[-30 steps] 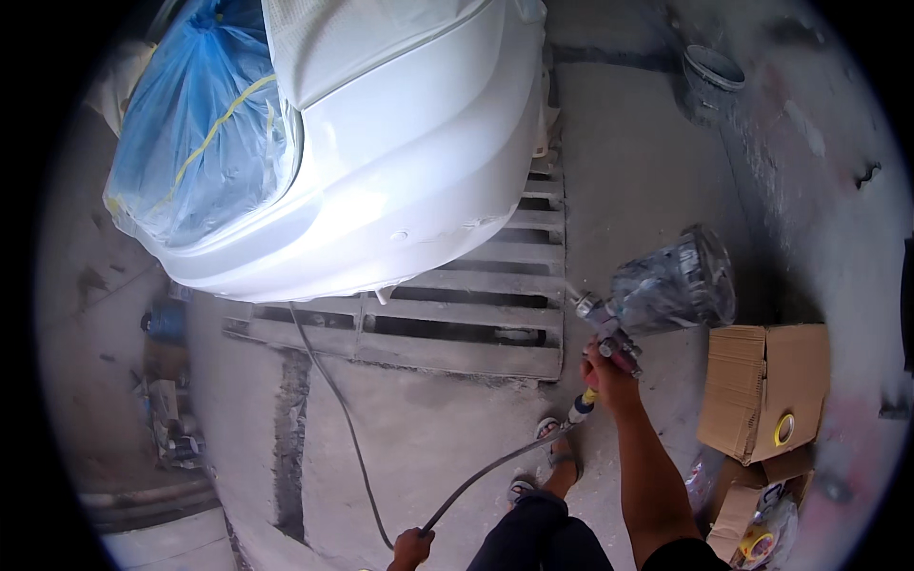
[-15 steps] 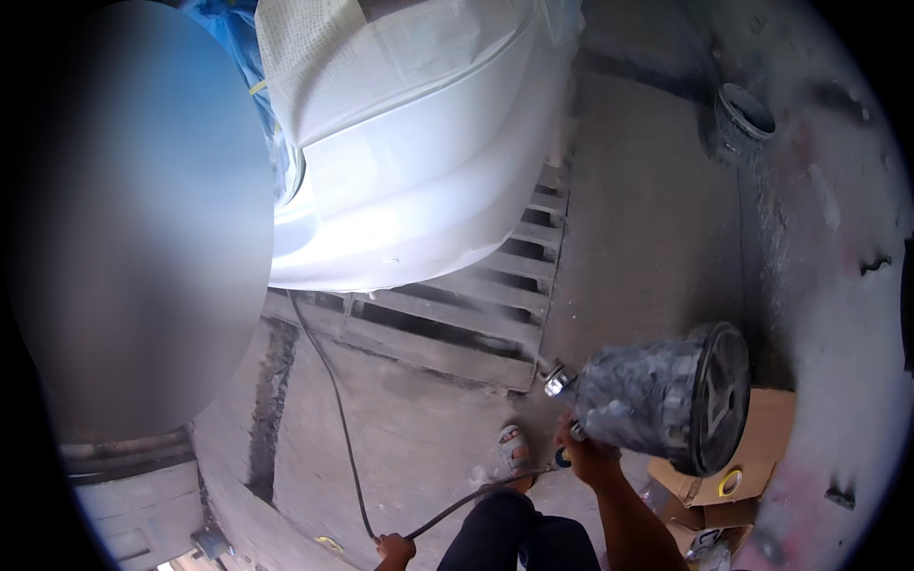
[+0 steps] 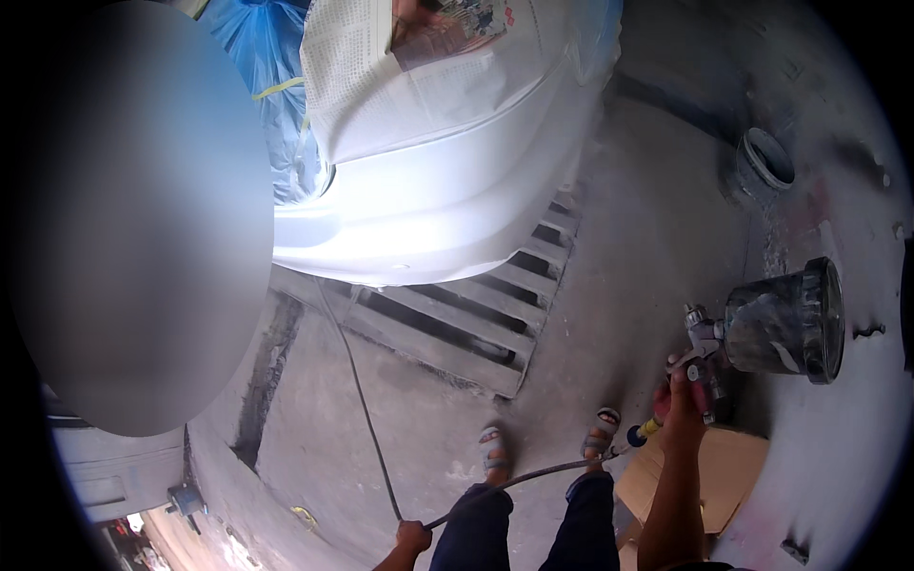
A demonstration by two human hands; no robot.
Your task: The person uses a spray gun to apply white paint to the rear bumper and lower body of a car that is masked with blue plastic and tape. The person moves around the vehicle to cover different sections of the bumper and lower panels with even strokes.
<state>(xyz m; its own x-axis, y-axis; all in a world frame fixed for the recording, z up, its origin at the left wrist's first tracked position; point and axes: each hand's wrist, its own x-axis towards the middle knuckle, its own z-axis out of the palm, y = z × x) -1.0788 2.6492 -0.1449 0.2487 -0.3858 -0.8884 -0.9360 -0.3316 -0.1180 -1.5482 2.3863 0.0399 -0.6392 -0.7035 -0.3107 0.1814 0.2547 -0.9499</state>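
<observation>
My right hand is wrapped round the red handle of a spray gun, held out to the right and turned on its side. A large, paint-smeared cup with a dark lid is fixed to the gun. From the handle's end a dark air hose runs left across my legs. My left hand is closed on that hose near the lower edge, and beyond it the hose climbs toward the car. In front of me is the glossy white car bumper, apart from the gun.
Newspaper and blue plastic sheeting cover the car above the bumper. Beneath it lies a slatted floor grate. A bucket stands at the far right by the wall, and a cardboard box sits close to my right arm. A blurred shape blocks the left side.
My right hand has swung the spray gun to the right and upward, away from the bumper. My left hand has shifted slightly right, still on the hose. Both feet now show.
</observation>
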